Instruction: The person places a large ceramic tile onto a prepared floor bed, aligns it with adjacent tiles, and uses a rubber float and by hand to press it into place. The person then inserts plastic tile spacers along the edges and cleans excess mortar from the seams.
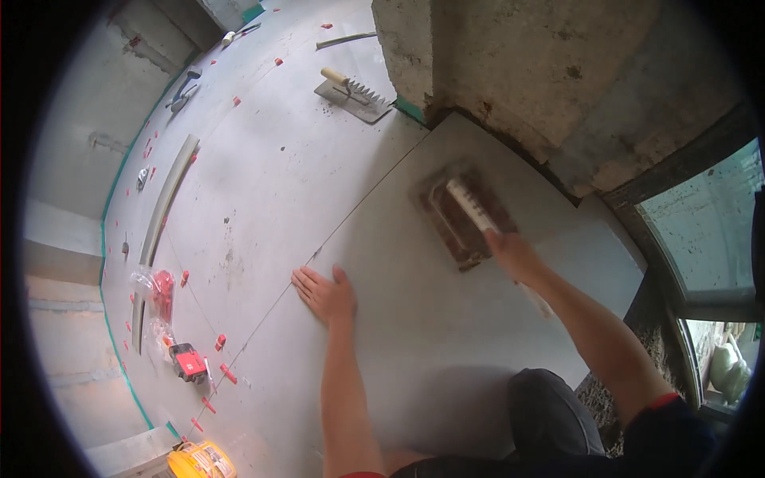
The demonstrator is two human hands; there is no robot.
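My left hand (323, 293) lies flat with fingers extended on a large pale grey tile (406, 350), just beside the thin seam along its left edge. My right hand (510, 253) grips the light handle of a rectangular float (450, 243) with a dark, worn base, over the upper part of the same tile. The float is blurred, so I cannot tell whether it touches the surface. Small red clips (228, 373) stand along the seam. A notched trowel (355, 103) with a wooden handle lies on the tiles farther up.
A hammer (190, 80), long straight bar (169, 199), red-and-black tool (188, 362), plastic bag of red pieces (163, 295) and yellow object (199, 460) lie at the left. A concrete wall (542, 80) stands at the upper right, a glazed frame (697, 231) at the right. My knee rests low right.
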